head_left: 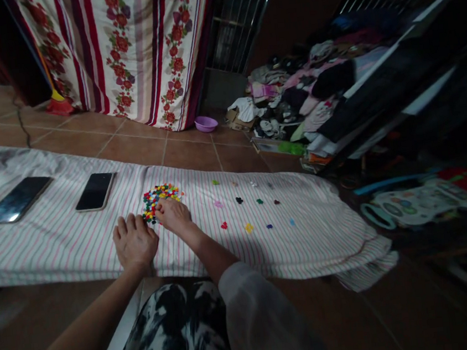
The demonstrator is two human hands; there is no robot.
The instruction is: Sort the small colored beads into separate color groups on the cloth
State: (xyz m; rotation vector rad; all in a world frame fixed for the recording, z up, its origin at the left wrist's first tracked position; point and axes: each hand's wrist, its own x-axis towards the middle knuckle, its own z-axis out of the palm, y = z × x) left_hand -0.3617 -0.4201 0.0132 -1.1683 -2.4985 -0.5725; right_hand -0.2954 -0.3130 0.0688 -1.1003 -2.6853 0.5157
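A heap of small bright pieces in many colours (162,192) lies on the striped cloth (307,245). My right hand (173,213) reaches into the heap's near right side, its fingers curled and pinched together; whatever is between them is hidden. Just left of it, my left hand (135,241) rests flat on the cloth with its fingers stretched out. To the right of the heap, little clusters sorted by colour sit in rows, among them a pink cluster (218,204), a black cluster (239,200), a red cluster (224,225) and a yellow cluster (249,228).
Two phones lie on the cloth at left, a larger phone (17,200) and a smaller phone (95,191). Beyond the table are a floral curtain (121,58), a purple bowl (206,124), a broom (59,106) and a pile of clothes (292,93).
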